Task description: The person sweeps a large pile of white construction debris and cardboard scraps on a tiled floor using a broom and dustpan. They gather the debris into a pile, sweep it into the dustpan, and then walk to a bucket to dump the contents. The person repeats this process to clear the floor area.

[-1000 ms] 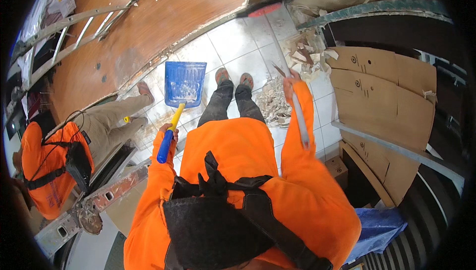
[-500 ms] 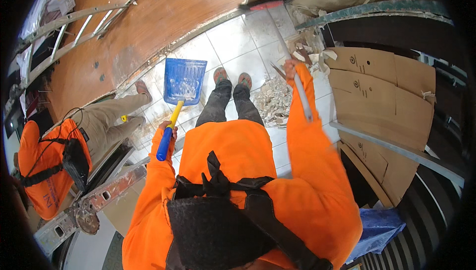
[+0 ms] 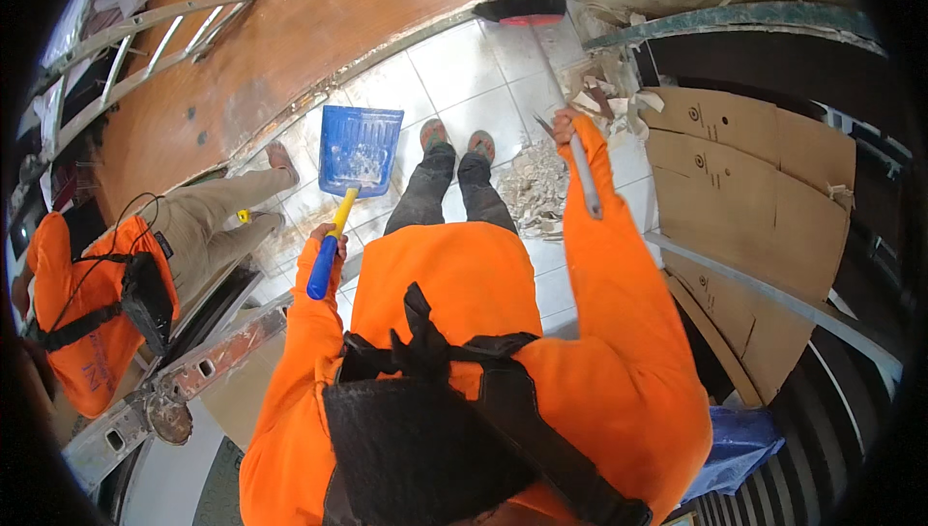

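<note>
My left hand (image 3: 323, 234) is closed around the yellow shaft of a blue shovel (image 3: 360, 149), just above its blue grip. The dusty blade hangs left of my feet, over the white tiles. My right hand (image 3: 565, 127) grips the grey handle of a broom (image 3: 527, 8). Its head, with black bristles and a red part, is at the far edge of the tiles. A thin pointed piece (image 3: 543, 124) shows beside the right hand; I cannot tell whether the hand holds it. Below that hand lies a heap of broken rubble (image 3: 536, 188).
Flattened cardboard (image 3: 744, 178) leans at the right, near a metal bar (image 3: 793, 289). A ladder (image 3: 145, 33) lies over the brown floor (image 3: 319, 14) at far left. Another person in orange (image 3: 101, 304) stands left, beside a dirty metal beam (image 3: 217, 362).
The broom head has tilted, so its black bristles now show above the red part. The handle's near end has shifted slightly up and left. The shovel stays nearly in place.
</note>
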Demonstrator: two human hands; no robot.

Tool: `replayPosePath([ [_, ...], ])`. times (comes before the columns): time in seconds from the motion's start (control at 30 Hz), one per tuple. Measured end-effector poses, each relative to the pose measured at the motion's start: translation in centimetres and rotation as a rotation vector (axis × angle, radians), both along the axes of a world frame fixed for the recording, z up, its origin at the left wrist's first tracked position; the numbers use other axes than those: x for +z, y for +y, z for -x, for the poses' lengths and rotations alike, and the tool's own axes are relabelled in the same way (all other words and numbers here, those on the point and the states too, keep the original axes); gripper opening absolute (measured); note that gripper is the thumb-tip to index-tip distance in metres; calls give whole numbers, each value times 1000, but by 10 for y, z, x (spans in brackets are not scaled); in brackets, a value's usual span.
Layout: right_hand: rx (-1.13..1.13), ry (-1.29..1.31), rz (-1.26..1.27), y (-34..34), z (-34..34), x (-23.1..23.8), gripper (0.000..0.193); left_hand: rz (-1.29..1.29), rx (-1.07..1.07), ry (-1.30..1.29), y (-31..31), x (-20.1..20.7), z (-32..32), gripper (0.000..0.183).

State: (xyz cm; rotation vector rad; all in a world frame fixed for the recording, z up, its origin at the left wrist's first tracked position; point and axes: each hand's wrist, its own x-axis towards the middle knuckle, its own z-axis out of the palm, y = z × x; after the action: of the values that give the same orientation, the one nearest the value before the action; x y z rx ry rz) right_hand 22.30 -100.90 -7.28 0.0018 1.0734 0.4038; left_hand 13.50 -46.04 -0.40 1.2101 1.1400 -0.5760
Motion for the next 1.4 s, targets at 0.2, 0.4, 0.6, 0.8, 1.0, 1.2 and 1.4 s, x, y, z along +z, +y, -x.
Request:
replayPosePath([
  [0.2,511,-53,588,30,82,17,22,172,150,116,-21,40,-28,33],
  [0.4,140,-76,102,-2,33,-20,31,185,127,117,-40,40,-37,34],
  [0.6,362,-152,380,43,85,57,13,104,139,68,-33,50,-26,33],
  [0.8,142,-177,283,-30,41,-25,10,206,92,119,-31,33,-28,31],
  [1.0,151,-128,189,3,127,-26,8,117,42,186,-32,41,-39,34],
  [1.2,522,170,619,72,212,51,56,197,1,213,-27,18,-49,33],
  [1.4,656,64,832,55,113,58,60,244,-45,210,-21,12,-48,29],
])
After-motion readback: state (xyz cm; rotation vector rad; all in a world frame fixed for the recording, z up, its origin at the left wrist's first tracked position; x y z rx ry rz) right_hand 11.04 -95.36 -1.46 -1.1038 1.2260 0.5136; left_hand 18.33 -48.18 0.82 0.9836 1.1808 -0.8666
